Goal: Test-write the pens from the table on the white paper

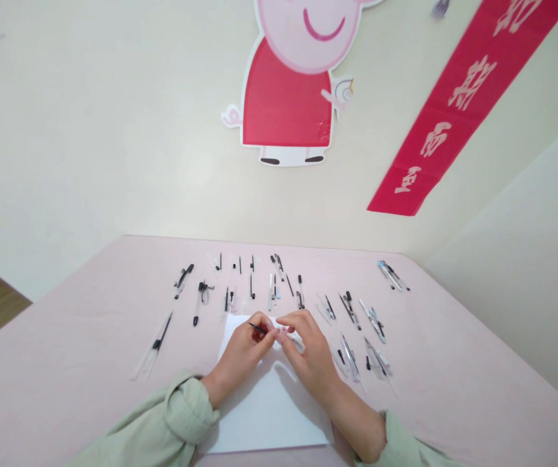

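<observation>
Left fingers (260,318): pinched, black stick (256,327) | right fingers (299,320): pinched, red-marked piece (284,329)

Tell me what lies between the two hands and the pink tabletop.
White paper lies there, on the pink tabletop, beneath the left hand and at least part of the right hand. The head view shows it.

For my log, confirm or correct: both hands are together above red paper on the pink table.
The paper on the pink table is white, not red, as the head view shows; left hand and right hand are together above it.
</observation>
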Demonstrator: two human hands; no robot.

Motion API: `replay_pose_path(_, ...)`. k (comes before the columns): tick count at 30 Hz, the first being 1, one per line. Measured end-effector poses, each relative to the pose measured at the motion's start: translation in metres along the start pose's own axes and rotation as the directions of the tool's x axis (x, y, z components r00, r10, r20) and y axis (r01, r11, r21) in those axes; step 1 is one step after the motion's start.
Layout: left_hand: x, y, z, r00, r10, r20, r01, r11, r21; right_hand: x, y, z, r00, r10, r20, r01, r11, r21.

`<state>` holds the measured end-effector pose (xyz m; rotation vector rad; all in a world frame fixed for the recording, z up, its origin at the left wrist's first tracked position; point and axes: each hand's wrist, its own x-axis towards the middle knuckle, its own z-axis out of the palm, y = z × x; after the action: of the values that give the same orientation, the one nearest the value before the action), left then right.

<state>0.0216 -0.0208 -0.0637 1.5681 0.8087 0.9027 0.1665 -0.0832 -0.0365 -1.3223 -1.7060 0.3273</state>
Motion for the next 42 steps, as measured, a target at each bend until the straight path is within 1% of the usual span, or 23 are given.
replay_pose_path(3, -0.005, 0.0, 0.004, 0.993, 0.101, 0.055, -0.108, 0.984, 0.14, -0.002, -0.008, 0.005, 0.997, -0.074, 0.021, 0.075, 0.997, -0.03)
replay_pose_path(6, -0.009, 0.002, 0.007, 0.981, 0.164, 0.104, -0.182, 0.961, 0.207, -0.004, -0.015, 0.011, 0.997, -0.08, 0.023, 0.081, 0.995, -0.059)
replay_pose_path(8, -0.011, 0.004, 0.008, 0.979, 0.174, 0.111, -0.196, 0.953, 0.23, -0.004, -0.018, 0.011, 0.998, -0.068, 0.011, 0.068, 0.997, -0.036)
replay_pose_path(10, -0.011, 0.004, 0.009, 0.985, 0.151, 0.088, -0.17, 0.948, 0.269, 0.0, -0.02, 0.005, 0.998, -0.051, -0.03, 0.053, 0.997, 0.055)
replay_pose_path(12, -0.011, 0.004, 0.009, 0.993, 0.099, 0.07, -0.116, 0.944, 0.308, 0.006, -0.017, -0.005, 0.989, 0.031, -0.143, -0.002, 0.979, 0.202)
replay_pose_path(13, -0.011, 0.004, 0.009, 0.995, 0.066, 0.069, -0.084, 0.945, 0.315, 0.009, -0.015, -0.01, 0.972, 0.111, -0.205, -0.048, 0.956, 0.289)
replay_pose_path(14, -0.011, 0.004, 0.008, 0.997, 0.032, 0.072, -0.053, 0.948, 0.313, 0.012, -0.011, -0.015, 0.945, 0.214, -0.247, -0.108, 0.918, 0.38)
replay_pose_path(15, -0.011, 0.004, 0.008, 0.997, 0.003, 0.079, -0.027, 0.953, 0.302, 0.015, -0.007, -0.019, 0.912, 0.322, -0.254, -0.174, 0.864, 0.472)
replay_pose_path(16, -0.011, 0.005, 0.008, 0.996, -0.018, 0.086, -0.008, 0.957, 0.288, 0.017, -0.002, -0.022, 0.881, 0.421, -0.215, -0.245, 0.796, 0.554)
replay_pose_path(17, -0.011, 0.005, 0.007, 0.995, -0.031, 0.092, 0.005, 0.961, 0.276, 0.018, 0.003, -0.024, 0.855, 0.497, -0.145, -0.314, 0.721, 0.618)
replay_pose_path(19, -0.01, 0.005, 0.007, 0.995, -0.028, 0.093, 0.002, 0.963, 0.268, 0.018, 0.009, -0.024, 0.827, 0.561, 0.033, -0.426, 0.588, 0.688)
replay_pose_path(21, -0.01, 0.005, 0.006, 0.997, 0.002, 0.083, -0.025, 0.959, 0.281, 0.015, 0.012, -0.022, 0.82, 0.543, 0.182, -0.486, 0.493, 0.721)
replay_pose_path(22, -0.009, 0.005, 0.006, 0.997, 0.02, 0.076, -0.041, 0.955, 0.292, 0.013, 0.012, -0.021, 0.82, 0.523, 0.233, -0.499, 0.453, 0.739)
replay_pose_path(24, -0.008, 0.003, 0.004, 0.997, 0.052, 0.064, -0.07, 0.947, 0.313, 0.011, 0.011, -0.021, 0.821, 0.499, 0.277, -0.495, 0.38, 0.781)
replay_pose_path(26, -0.008, 0.002, 0.003, 0.996, 0.071, 0.057, -0.086, 0.94, 0.329, 0.01, 0.011, -0.021, 0.825, 0.499, 0.265, -0.469, 0.342, 0.815)
replay_pose_path(27, -0.007, 0.001, 0.003, 0.996, 0.076, 0.054, -0.089, 0.937, 0.337, 0.01, 0.011, -0.021, 0.83, 0.498, 0.249, -0.455, 0.348, 0.82)
replay_pose_path(28, -0.007, 0.0, 0.002, 0.996, 0.079, 0.05, -0.092, 0.934, 0.346, 0.009, 0.012, -0.02, 0.837, 0.498, 0.226, -0.443, 0.376, 0.814)
replay_pose_path(29, -0.006, 0.0, 0.002, 0.996, 0.081, 0.048, -0.093, 0.93, 0.355, 0.009, 0.013, -0.02, 0.846, 0.495, 0.197, -0.435, 0.428, 0.792)
replay_pose_path(32, -0.005, 0.0, 0.002, 0.995, 0.088, 0.053, -0.101, 0.921, 0.377, 0.006, 0.016, -0.018, 0.891, 0.445, 0.092, -0.396, 0.661, 0.637)
replay_pose_path(34, -0.004, 0.0, 0.003, 0.993, 0.091, 0.07, -0.111, 0.915, 0.387, 0.004, 0.017, -0.017, 0.914, 0.402, 0.046, -0.367, 0.776, 0.513)
replay_pose_path(36, -0.004, 0.0, 0.003, 0.992, 0.091, 0.089, -0.119, 0.909, 0.399, 0.003, 0.018, -0.016, 0.921, 0.389, 0.015, -0.353, 0.819, 0.453)
replay_pose_path(39, -0.006, 0.0, 0.003, 0.989, 0.095, 0.111, -0.133, 0.897, 0.422, 0.003, 0.019, -0.015, 0.923, 0.384, -0.023, -0.334, 0.832, 0.443)
replay_pose_path(42, -0.007, 0.0, 0.003, 0.986, 0.102, 0.129, -0.149, 0.886, 0.439, 0.003, 0.02, -0.013, 0.937, 0.349, -0.022, -0.304, 0.844, 0.442)
